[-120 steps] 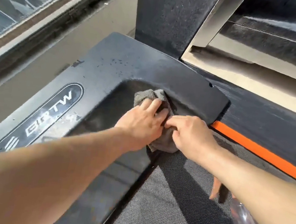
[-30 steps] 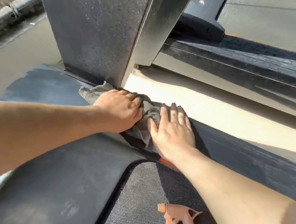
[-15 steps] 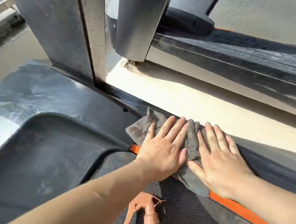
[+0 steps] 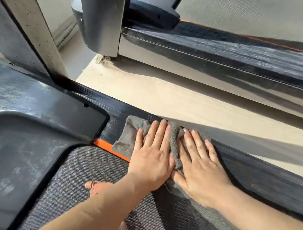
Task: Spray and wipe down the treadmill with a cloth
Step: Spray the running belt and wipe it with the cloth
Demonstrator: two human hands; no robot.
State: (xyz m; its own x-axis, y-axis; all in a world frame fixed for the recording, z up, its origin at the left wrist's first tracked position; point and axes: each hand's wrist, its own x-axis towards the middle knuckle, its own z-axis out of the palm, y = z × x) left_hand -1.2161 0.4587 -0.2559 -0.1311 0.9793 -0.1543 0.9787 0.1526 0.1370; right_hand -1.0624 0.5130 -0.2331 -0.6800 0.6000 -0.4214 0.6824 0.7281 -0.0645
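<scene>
Head: pressing soft, light cloth [image 4: 127, 138] onto treadmill rail [image 4: 255, 171] with left hand [image 4: 150, 161], right hand [image 4: 201, 169], fingers straight; likely bunches, best pinned mid-cloth.

Gym prob., treadmill [image 4: 16, 155] w/ 2nd treadmill [image 4: 232, 54] alongside, tan floor [image 4: 167, 101]

L grip [image 4: 150, 162] & R grip [image 4: 202, 171] both flat, palms down.

My left hand [image 4: 152, 159] and right hand [image 4: 201, 169] lie flat on the cloth [image 4: 131, 131] on the side rail [image 4: 264, 174]. Rightward the rail runs bare; leftward the raised motor cover [image 4: 27, 146] and slanted upright [image 4: 33, 27] block me. Past the rail lies open floor [image 4: 168, 97], then the neighbouring treadmill [image 4: 232, 54]. The spray bottle [image 4: 96, 187] lies on the belt [image 4: 85, 171] under my left forearm.
</scene>
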